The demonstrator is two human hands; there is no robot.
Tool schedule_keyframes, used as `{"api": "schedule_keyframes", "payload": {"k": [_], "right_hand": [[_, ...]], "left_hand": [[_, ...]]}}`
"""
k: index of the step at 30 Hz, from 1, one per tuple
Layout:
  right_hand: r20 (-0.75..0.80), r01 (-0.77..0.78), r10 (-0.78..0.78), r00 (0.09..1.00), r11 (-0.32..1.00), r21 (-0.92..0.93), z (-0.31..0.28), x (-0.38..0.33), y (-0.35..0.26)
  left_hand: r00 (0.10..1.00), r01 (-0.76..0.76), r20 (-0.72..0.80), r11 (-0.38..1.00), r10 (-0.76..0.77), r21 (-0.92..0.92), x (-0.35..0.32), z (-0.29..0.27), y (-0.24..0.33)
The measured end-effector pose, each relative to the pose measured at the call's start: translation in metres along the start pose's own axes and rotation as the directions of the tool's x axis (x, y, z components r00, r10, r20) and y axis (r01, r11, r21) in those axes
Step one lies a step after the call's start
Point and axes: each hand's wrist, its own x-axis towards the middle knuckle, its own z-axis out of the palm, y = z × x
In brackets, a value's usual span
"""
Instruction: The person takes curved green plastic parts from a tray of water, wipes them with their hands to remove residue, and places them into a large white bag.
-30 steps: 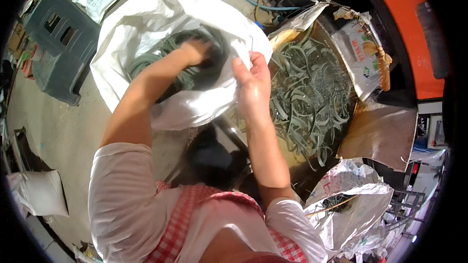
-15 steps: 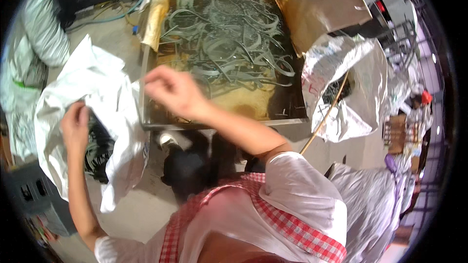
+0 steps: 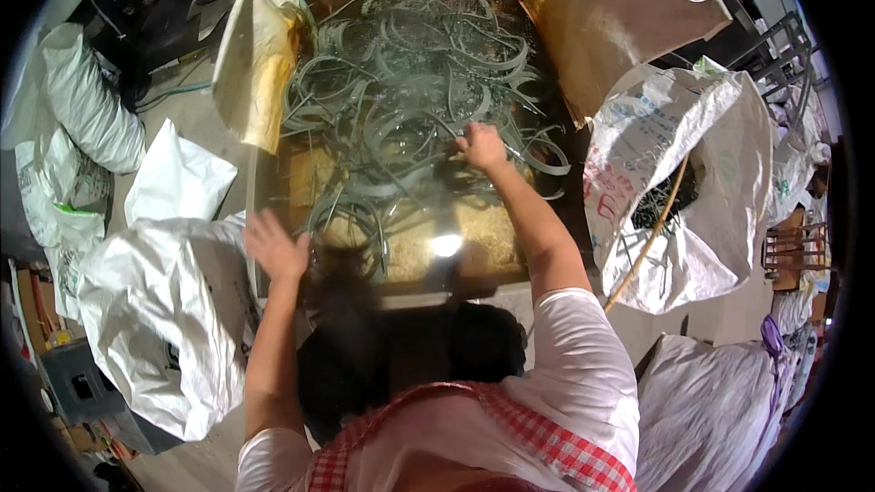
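Observation:
A shallow tank (image 3: 538, 294) in front of me holds water and a tangle of long, thin grey-green strips (image 3: 392, 118). My right hand (image 3: 483, 148) reaches in over the middle of the tangle. Its fingers are bent together against the strips, and what is between them is hidden. At the tank's near left corner my left hand (image 3: 278, 248) has its fingers spread, with nothing in them. A small bunch of the strips (image 3: 374, 219) lies just right of it. Beside that hand stands a white woven sack (image 3: 164, 301), its mouth largely folded over.
Right of the tank, an open white sack (image 3: 674, 109) holds dark strips, with a thin stick (image 3: 649, 237) leaning on it. Stiff sheets (image 3: 629, 23) rise at the tank's far corners. Full sacks (image 3: 91, 100) stand at far left; a grey cover (image 3: 702, 401) lies at lower right.
My left hand has come out of the left sack's mouth and moved right to the tank's edge. My right hand has swung from the tank's left edge to the strips in the middle.

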Motion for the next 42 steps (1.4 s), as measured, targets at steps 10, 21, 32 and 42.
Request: {"api": "schedule_keyframes", "payload": {"k": [10,21,32,42], "right_hand": [[0.050,0.030,-0.039,0.998,0.984,0.173,0.042,0.153,0.011],[0.277,0.017,-0.015,0.961,1.000,-0.005,0.101,0.202,-0.019],[0.561,0.254,-0.276,0.780,0.960,0.118,0.125,0.090,-0.005],[0.561,0.245,-0.459,0.689,0.876,0.416,0.034,0.014,-0.009]], "left_hand": [[0.998,-0.051,0.022,0.999,0.051,0.016,0.045,0.048,-0.076],[0.998,-0.049,-0.047,0.998,0.047,-0.033,0.048,0.051,-0.069],[0.994,-0.072,-0.088,0.997,0.069,-0.030,0.047,0.055,-0.074],[0.998,-0.048,-0.028,0.998,0.047,-0.040,0.049,0.052,-0.068]]}}
